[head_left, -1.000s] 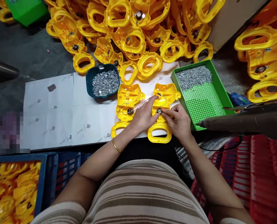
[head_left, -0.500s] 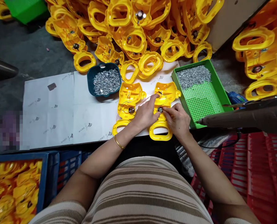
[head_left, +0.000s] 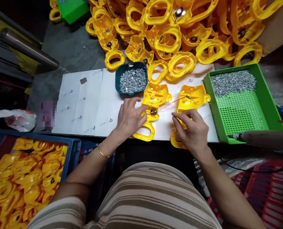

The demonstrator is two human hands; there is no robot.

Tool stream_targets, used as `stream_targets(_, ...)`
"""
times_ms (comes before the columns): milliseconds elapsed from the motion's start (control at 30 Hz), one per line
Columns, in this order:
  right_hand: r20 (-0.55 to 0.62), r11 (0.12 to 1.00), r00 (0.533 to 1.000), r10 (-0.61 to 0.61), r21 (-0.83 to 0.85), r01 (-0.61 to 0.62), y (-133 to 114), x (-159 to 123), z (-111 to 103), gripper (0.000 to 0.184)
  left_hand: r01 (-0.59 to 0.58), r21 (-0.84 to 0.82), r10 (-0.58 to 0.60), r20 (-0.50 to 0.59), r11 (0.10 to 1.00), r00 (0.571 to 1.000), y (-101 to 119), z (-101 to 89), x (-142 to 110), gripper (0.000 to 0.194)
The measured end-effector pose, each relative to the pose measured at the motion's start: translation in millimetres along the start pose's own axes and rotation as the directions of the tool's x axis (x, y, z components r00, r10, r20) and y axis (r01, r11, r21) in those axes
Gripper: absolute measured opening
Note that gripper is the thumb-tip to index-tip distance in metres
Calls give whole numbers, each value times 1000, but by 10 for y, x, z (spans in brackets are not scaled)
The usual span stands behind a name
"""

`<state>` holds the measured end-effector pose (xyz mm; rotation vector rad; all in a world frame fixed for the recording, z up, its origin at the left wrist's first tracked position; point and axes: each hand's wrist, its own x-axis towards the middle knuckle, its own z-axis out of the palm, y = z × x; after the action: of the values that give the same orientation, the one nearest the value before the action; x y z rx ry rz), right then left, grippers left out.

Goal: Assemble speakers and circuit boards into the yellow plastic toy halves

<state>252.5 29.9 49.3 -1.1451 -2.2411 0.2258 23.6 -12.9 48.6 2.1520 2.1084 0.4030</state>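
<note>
Two yellow plastic shell halves with loop handles lie side by side on the white board, thin red wires running between them. My left hand (head_left: 129, 117) is at the left shell (head_left: 155, 93), fingers spread beside its round speaker (head_left: 153, 111) and holding nothing I can see. Over the lower part of the right shell (head_left: 194, 95) is my right hand (head_left: 194, 132), thumb and index finger drawn close together. Whatever may be between those fingertips is too small to make out. This hand hides the right shell's speaker area and part of its handle.
A dark teal tub (head_left: 117, 79) of small metal screws stands behind the left shell. To the right is a green perforated tray (head_left: 241, 111) with more screws. Yellow shells (head_left: 165, 35) are heaped behind the board (head_left: 84, 95). A blue crate (head_left: 71, 159) of yellow parts sits lower left.
My left hand has left the right shell and moved over to the left one. My right hand has pulled slightly back from the right shell's speaker. The view has turned left.
</note>
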Motion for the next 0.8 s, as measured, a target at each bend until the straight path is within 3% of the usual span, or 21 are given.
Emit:
stream_targets(133,126,1000,992,-5,6,4,-128,79,182,25,-71,52,69,25,996,997,14,14,130,18)
stream_targets(267,185,1000,983,22,7,-24,-153,87,270,23,-141,-34,143,68,989,987,40,-52,222,11)
stream_targets(500,126,993,992,-19,114,5,-240,105,284,25,7,-340,30,105,940,994,-17,-75,151,15)
stream_targets(800,127,909,992,6,412,-59,-278,131,393,23,20,-545,66,138,838,988,-84,-59,156,16)
